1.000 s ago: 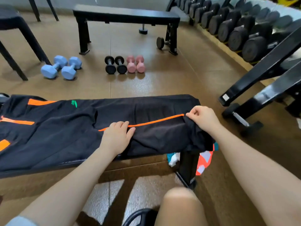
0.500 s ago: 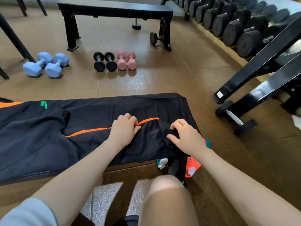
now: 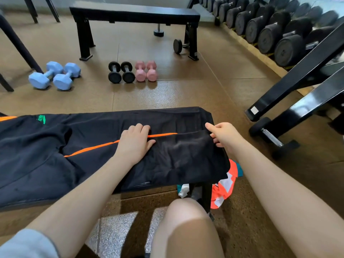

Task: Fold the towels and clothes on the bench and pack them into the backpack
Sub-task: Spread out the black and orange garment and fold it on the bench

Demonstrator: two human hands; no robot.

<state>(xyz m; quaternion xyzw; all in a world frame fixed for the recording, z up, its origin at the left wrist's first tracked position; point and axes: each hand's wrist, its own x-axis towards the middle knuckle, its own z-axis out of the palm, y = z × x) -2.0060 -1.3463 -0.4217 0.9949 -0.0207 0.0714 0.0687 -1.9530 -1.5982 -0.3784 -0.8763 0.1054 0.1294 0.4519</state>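
- Here, your left hand [image 3: 135, 141] is lying flat on the black trousers [image 3: 93, 146], fingers relaxed, pressing across the orange stripe [image 3: 93, 148].
- Your right hand [image 3: 222, 135] is pinching the trouser hem at the right end of the bench [image 3: 206, 190].
- The trousers are lying lengthwise along the bench.
- Orange-and-white cloth [image 3: 224, 190] is hanging below the bench's right end.
- Dumbbells [image 3: 54, 75] are sitting on the floor beyond.

Black trousers [image 3: 93, 146] with an orange side stripe and a small green logo lie spread flat along the surface [image 3: 163, 185], one leg end folded over at the surface's right end.
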